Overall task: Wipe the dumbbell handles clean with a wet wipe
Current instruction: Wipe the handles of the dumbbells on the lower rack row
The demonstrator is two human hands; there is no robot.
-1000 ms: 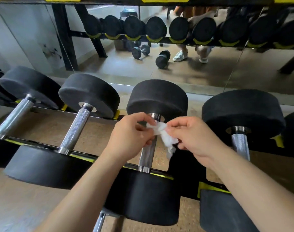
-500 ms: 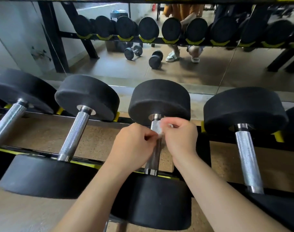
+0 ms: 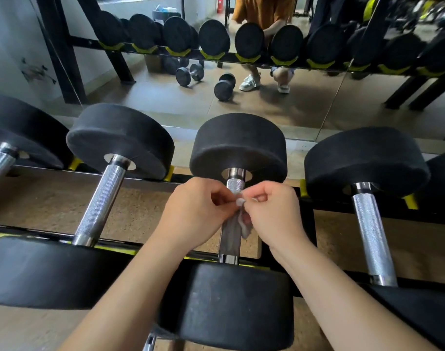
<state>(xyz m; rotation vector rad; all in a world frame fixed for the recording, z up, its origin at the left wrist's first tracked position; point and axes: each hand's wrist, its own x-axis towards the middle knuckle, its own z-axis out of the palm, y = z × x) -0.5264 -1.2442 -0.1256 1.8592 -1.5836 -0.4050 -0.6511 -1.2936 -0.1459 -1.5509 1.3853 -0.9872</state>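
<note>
Grip: a small white wet wipe (image 3: 242,225), crumpled, is pinched between both hands. It is held at its upper end by thumb and curled fingertips of each. The loose lower part is draped against the right side of the middle dumbbell handle (image 3: 230,239).

Handle: knurled silver steel with smooth collars at both ends, set between two black round heads. Its mid-section, in the shade of the hands, is seen as darker than the other handles.

Left hand (image 3: 196,216): fingers curled in, knuckles up, positioned just left of the handle. Right hand (image 3: 274,216): the same pose, mirrored, just right of it. Both forearms are bare and extended forward from the bottom of the frame, converging over the near head.

Count: one wipe. Four dumbbell handles are seen side by side on the rack (image 3: 317,209), which is black with yellow cradles. The head of a fifth dumbbell is cut off at the right edge.

Behind: a mirror (image 3: 140,102), in which a row of racked dumbbells and two more lying on the floor are reflected.
</note>
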